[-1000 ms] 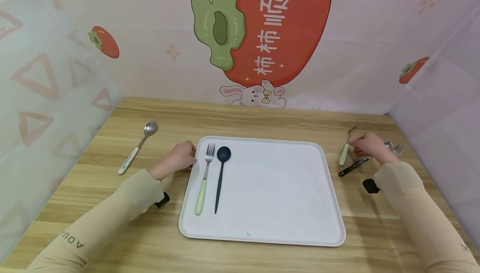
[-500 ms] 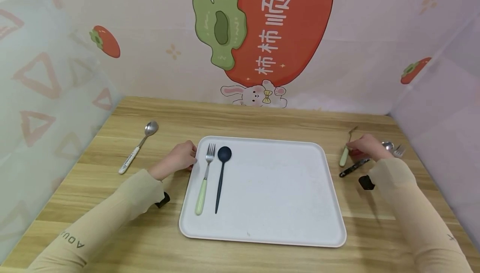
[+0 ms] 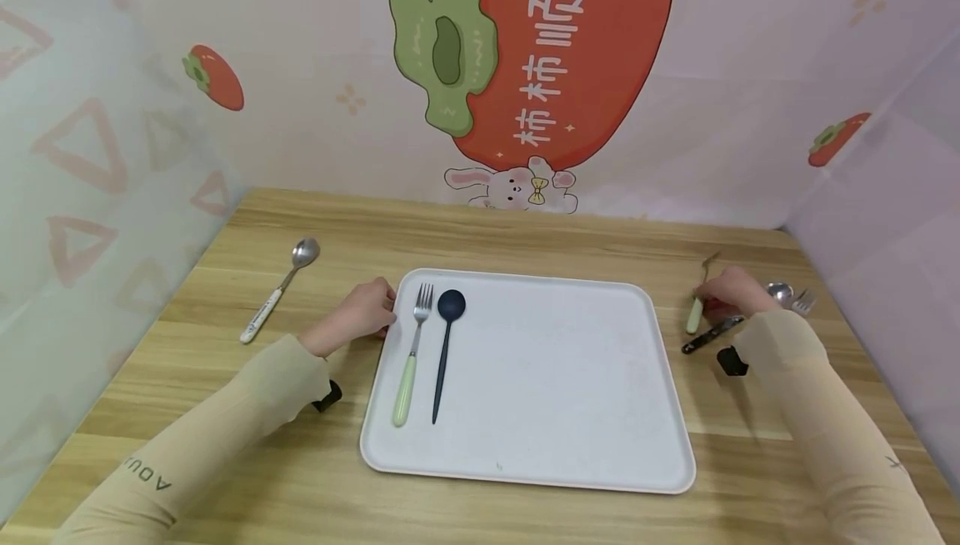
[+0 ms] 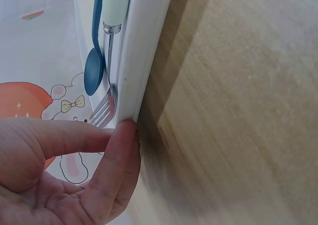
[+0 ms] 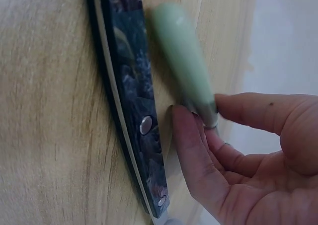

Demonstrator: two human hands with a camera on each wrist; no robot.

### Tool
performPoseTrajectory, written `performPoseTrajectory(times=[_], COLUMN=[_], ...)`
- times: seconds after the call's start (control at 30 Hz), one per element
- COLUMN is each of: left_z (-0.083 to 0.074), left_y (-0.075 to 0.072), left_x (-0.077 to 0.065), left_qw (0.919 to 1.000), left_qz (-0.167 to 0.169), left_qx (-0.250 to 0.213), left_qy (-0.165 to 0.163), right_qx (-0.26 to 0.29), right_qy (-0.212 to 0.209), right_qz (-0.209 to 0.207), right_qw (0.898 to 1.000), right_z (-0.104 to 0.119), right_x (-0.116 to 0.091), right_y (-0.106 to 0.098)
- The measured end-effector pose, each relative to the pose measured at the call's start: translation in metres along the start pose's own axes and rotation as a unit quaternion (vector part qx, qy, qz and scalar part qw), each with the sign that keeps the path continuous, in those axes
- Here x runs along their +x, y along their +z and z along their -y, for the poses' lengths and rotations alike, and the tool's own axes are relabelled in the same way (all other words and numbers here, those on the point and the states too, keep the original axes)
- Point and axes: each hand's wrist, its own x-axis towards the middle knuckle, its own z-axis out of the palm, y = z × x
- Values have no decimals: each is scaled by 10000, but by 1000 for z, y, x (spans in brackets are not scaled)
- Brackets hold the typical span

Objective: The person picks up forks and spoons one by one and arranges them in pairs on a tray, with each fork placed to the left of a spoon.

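My left hand (image 3: 365, 309) pinches the left rim of the white tray (image 3: 555, 378), thumb and fingertips meeting at its edge in the left wrist view. On the tray lie a fork (image 3: 405, 382) with a pale green handle and a dark blue spoon (image 3: 451, 307), side by side near that hand. Over at the right, my right hand (image 3: 731, 288) pinches a green-handled piece of cutlery (image 5: 186, 56) where handle meets metal neck. Its thin metal end shows side-on, so its kind is unclear. Beside it lies a black marbled handle (image 5: 131, 61) with rivets.
A spoon (image 3: 304, 252) with a white printed handle lies on the wooden table (image 3: 360, 237) left of the tray. Beyond the right hand show another spoon's bowl (image 3: 780, 292) and a fork's tines (image 3: 804, 302). Printed cloth walls (image 3: 337, 145) enclose the back and sides.
My right hand has shifted slightly left and closed its fingers on the green-handled cutlery, which stays in about the same place. The left hand stays at the tray rim.
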Motion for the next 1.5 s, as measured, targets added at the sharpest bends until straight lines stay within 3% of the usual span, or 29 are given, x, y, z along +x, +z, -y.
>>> performPoseTrajectory(times=[0.3,0.7,0.97,1.5], left_z=[-1,-3,-2,1], left_y=[0,0,-1,1], left_x=[1,0,-1,1], left_qw=[10000,10000,10000,10000], left_qz=[-4,13,-6,-6], left_qx=[-1,-4,-34,-66], left_qy=[59,17,27,-55], right_qx=[257,-361,-1133,-1942], right_qy=[-91,-615,-1229,-2064], right_qz=[-82,-279,-560,-438], right_qw=[9996,9971,9843,9580], right_z=[-2,-1,13,37], right_x=[-3,-15,-29,-53], right_y=[1,3,18,41])
